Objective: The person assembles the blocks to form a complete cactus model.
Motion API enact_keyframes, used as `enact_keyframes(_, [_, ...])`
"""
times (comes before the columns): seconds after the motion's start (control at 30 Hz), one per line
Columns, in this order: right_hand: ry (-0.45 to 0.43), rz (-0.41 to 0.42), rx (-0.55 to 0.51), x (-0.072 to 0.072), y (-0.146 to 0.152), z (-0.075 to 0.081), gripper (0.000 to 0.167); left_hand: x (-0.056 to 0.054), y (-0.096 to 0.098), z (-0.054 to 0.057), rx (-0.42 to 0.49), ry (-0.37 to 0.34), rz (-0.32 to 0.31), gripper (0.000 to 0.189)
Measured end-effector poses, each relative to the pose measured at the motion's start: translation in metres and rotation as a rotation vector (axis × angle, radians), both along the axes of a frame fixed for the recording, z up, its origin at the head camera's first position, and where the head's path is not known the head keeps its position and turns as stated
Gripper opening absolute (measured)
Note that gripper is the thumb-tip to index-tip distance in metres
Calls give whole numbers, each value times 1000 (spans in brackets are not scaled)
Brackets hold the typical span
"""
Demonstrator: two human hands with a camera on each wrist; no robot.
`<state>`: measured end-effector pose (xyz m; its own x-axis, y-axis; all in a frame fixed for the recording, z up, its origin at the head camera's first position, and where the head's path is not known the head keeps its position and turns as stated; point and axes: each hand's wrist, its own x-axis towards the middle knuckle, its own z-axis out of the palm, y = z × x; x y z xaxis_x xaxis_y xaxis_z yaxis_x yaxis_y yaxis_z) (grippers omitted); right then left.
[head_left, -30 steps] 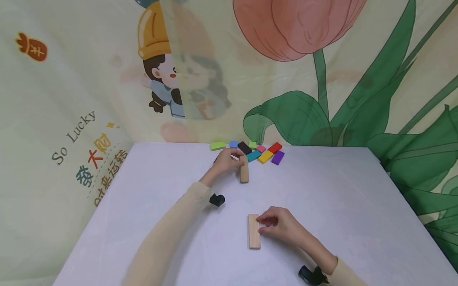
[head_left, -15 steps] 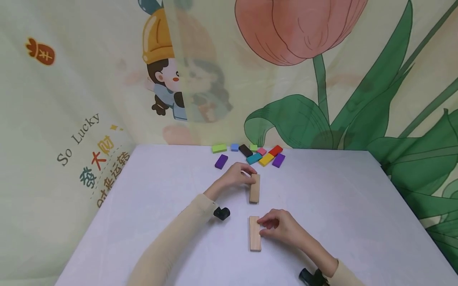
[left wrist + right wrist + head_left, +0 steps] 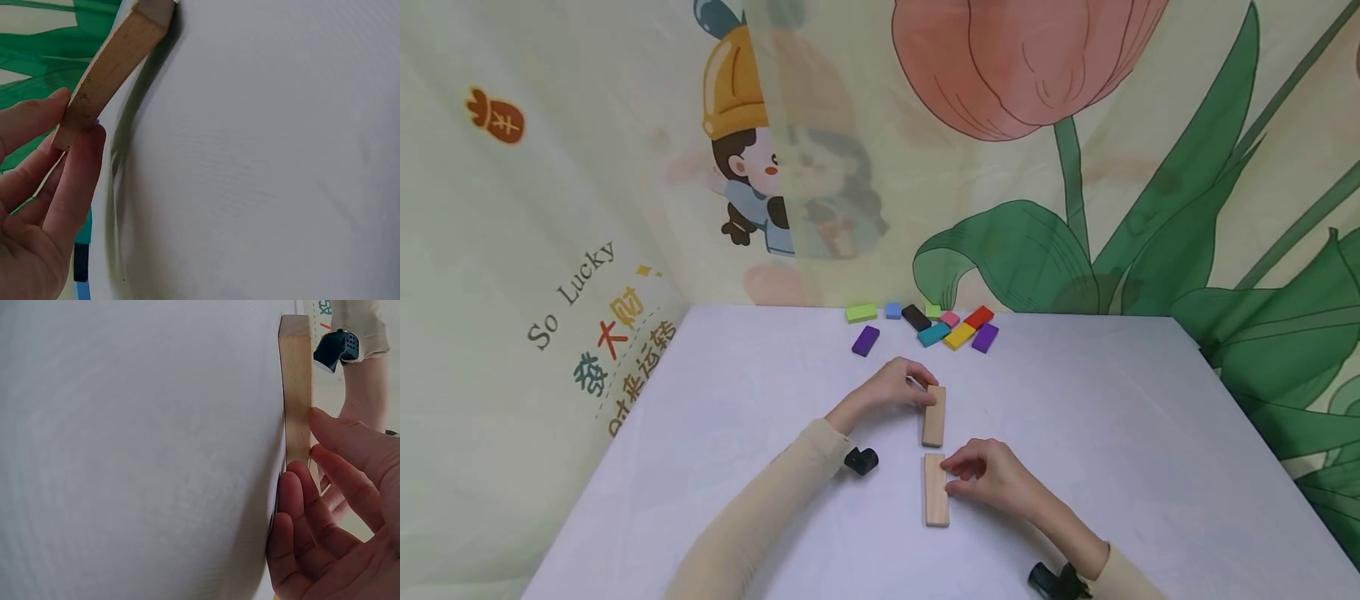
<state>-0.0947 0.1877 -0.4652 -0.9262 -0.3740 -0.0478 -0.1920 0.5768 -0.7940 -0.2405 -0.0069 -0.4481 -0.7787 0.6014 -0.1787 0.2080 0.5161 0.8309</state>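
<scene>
In the head view, my left hand (image 3: pixel 891 385) pinches the far end of a plain wooden block (image 3: pixel 934 421) between thumb and fingers. The left wrist view shows that block (image 3: pixel 119 65) with the fingertips on either side of one end. Whether it touches the table cannot be told. Nearer to me, a second wooden block (image 3: pixel 936 500) lies lengthwise on the table, almost in line with the first, a small gap between them. My right hand (image 3: pixel 992 475) rests thumb and loosely bent fingertips against its right side (image 3: pixel 297 394), without wrapping round it.
Along the far edge of the white table (image 3: pixel 1075 400) lie several coloured blocks, among them a purple one (image 3: pixel 866 341), a black one (image 3: pixel 916 317), a teal one (image 3: pixel 933 335) and a yellow one (image 3: pixel 958 337). A printed cloth (image 3: pixel 850 167) hangs behind.
My left hand has brought its wooden block from beside the coloured blocks towards me, up close to the second block. My right hand and its block have stayed in place.
</scene>
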Motion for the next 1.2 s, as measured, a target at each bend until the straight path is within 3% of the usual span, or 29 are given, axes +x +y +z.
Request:
enact_keyframes(0.17, [-12,-10,4,-1,-1,-1,26,3,-1,-6,-30,59,-9,27])
enact_keyframes(0.6, [-9,-10,-8,-1,-1,-1,25,7,-1,-14,-25,118,-8,17])
enact_keyframes(1.2, [-21,-10,-16,0,-1,1,25,11,-3,-11,-37,125,-28,19])
